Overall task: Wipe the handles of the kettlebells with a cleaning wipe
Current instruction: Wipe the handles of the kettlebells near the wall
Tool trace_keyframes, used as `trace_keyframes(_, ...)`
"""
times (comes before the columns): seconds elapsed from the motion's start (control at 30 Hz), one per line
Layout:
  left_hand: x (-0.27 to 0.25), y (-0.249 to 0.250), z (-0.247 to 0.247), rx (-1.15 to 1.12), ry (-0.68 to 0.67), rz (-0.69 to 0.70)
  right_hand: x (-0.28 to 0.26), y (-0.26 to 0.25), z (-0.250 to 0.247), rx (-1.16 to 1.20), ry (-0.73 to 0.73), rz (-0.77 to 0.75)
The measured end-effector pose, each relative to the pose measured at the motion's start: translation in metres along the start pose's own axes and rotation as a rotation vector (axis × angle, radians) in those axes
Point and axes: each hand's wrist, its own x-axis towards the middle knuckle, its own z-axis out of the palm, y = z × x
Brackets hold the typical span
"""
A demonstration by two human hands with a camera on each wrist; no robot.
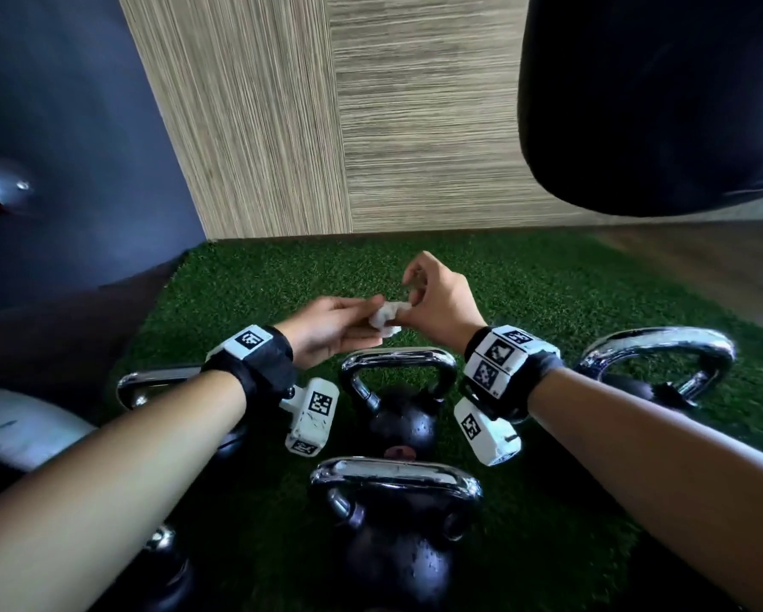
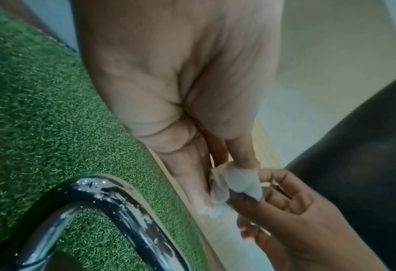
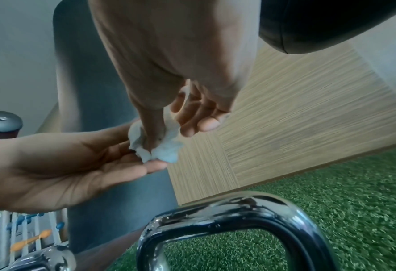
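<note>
A crumpled white wipe (image 1: 386, 322) hangs in the air between both hands, above the middle kettlebell's chrome handle (image 1: 399, 360). My left hand (image 1: 370, 315) pinches it from the left, thumb on top and fingers underneath (image 2: 236, 181). From the right, my right hand (image 1: 408, 309) pinches the same wipe (image 3: 166, 148) with thumb and forefinger, its other fingers loosely curled. Black kettlebells with chrome handles stand on the turf: one near me (image 1: 397, 472), one at the right (image 1: 657, 346), one at the left (image 1: 158, 382) partly behind my left forearm. The handles look wet.
Green turf (image 1: 547, 302) covers the floor up to a wood-patterned wall (image 1: 326, 125). A dark punching bag (image 1: 649, 103) hangs at the upper right. A dark blue wall (image 1: 61, 125) closes the left side. A pale rounded object (image 1: 17, 426) lies at the left edge.
</note>
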Motion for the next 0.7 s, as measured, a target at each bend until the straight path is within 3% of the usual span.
trace_keyframes(0.1, -0.004, -0.009, 0.000, 0.009, -0.024, 0.035, 0.001, 0.010, 0.001, -0.012, -0.036, 0.050)
trace_keyframes(0.2, -0.003, -0.019, 0.004, 0.127, 0.032, 0.089, -0.001, 0.018, -0.010, 0.075, -0.287, 0.106)
trace_keyframes(0.27, -0.001, -0.023, 0.002, 0.517, 0.153, 0.253, 0.001, 0.032, -0.018, 0.132, -0.370, 0.178)
trace_keyframes(0.33, 0.000, -0.021, 0.001, 0.911, 0.262, 0.456, 0.004, 0.058, -0.019, 0.051, -0.283, 0.245)
trace_keyframes(0.37, -0.001, -0.019, 0.002, 0.996, 0.283, 0.523, 0.004, 0.073, -0.018, -0.043, -0.234, 0.282)
trace_keyframes(0.4, 0.001, -0.016, 0.004, 1.057, 0.275, 0.559, 0.001, 0.089, -0.016, -0.129, -0.230, 0.328)
trace_keyframes(0.47, 0.003, -0.015, 0.008, 1.234, 0.223, 0.565, -0.009, 0.115, -0.006, -0.204, -0.385, 0.443)
trace_keyframes(0.57, 0.005, -0.023, 0.015, 1.403, 0.172, 0.545, -0.036, 0.131, 0.014, -0.104, -0.578, 0.565)
trace_keyframes(0.7, 0.003, -0.044, 0.025, 1.482, 0.093, 0.632, -0.058, 0.145, 0.043, 0.046, -0.445, 0.594)
